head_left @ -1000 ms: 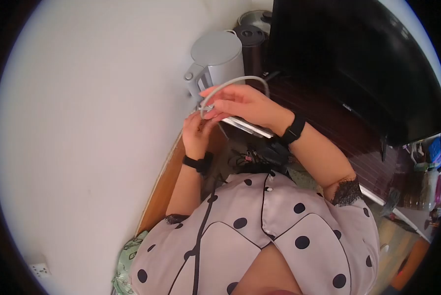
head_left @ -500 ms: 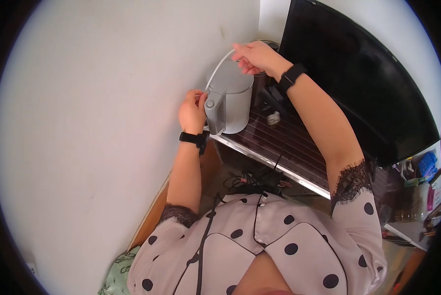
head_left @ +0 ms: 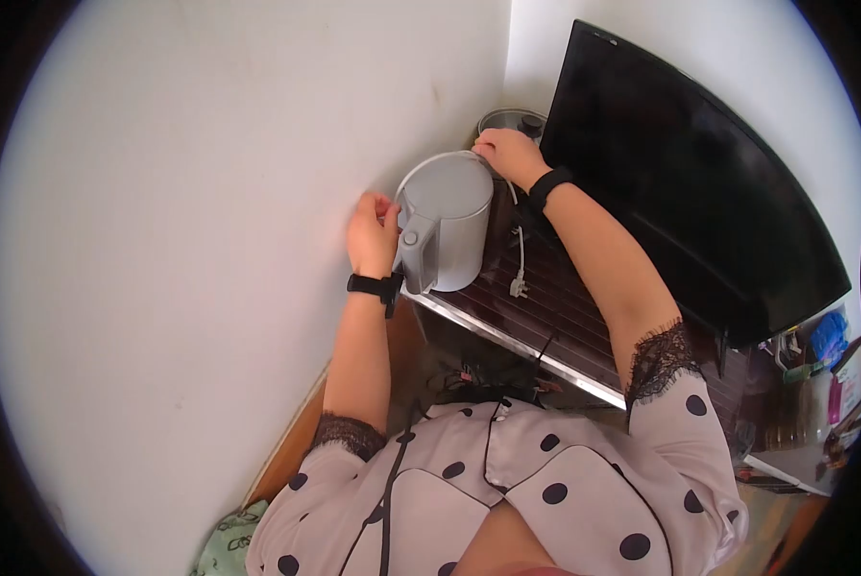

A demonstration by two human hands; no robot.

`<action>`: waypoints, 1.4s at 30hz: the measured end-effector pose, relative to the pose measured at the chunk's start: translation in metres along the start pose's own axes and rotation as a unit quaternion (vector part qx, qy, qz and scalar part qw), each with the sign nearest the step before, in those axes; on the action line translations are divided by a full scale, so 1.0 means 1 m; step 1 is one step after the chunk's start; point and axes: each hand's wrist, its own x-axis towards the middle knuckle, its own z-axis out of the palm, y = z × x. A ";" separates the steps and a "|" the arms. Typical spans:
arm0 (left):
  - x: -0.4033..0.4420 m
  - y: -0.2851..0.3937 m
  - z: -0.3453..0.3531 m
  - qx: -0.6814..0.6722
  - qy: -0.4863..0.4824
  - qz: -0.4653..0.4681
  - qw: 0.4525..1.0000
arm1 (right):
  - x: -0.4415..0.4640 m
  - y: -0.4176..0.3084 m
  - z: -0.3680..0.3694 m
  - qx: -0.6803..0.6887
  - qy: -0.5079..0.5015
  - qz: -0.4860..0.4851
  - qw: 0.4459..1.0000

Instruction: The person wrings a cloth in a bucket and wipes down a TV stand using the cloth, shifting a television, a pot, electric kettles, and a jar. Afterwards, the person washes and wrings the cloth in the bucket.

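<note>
A grey electric kettle [head_left: 464, 250] stands upright on the dark tabletop, its lid closed and its handle towards me. Its white power cord [head_left: 432, 161] curves round the back of the kettle near the lid. At the far right of the lid my right hand [head_left: 509, 156] pinches the cord. From there the free end drops to the plug [head_left: 519, 285], which rests on the tabletop. My left hand [head_left: 373, 235] is closed beside the handle, its fingertips at the cord's left side; the exact grip is partly hidden.
A wall rises close on the left. Behind the kettle is a round lidded pot [head_left: 507, 120]. A large black screen [head_left: 690, 182] stands to the right, with bottles and small items [head_left: 814, 384] beyond it. The tabletop has a metal front edge [head_left: 517, 346].
My right hand has come down and drawn the cord from above the kettle to round its back. The plug now lies nearer the front edge. My left hand stays by the handle.
</note>
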 end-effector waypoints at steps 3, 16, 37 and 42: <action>-0.001 0.002 -0.003 -0.018 -0.047 -0.030 0.998 | 0.012 0.003 0.008 -0.041 -0.016 -0.003 0.999; -0.023 0.033 -0.021 -0.184 -0.090 -0.038 0.978 | 0.025 0.009 -0.011 0.004 -0.004 -0.022 1.000; -0.090 -0.044 0.026 -0.303 -0.144 -0.199 0.921 | -0.174 0.048 0.030 0.097 -0.127 0.206 0.965; -0.074 -0.065 0.033 -0.301 -0.154 -0.146 0.930 | -0.142 0.010 0.072 0.150 -0.008 0.121 0.981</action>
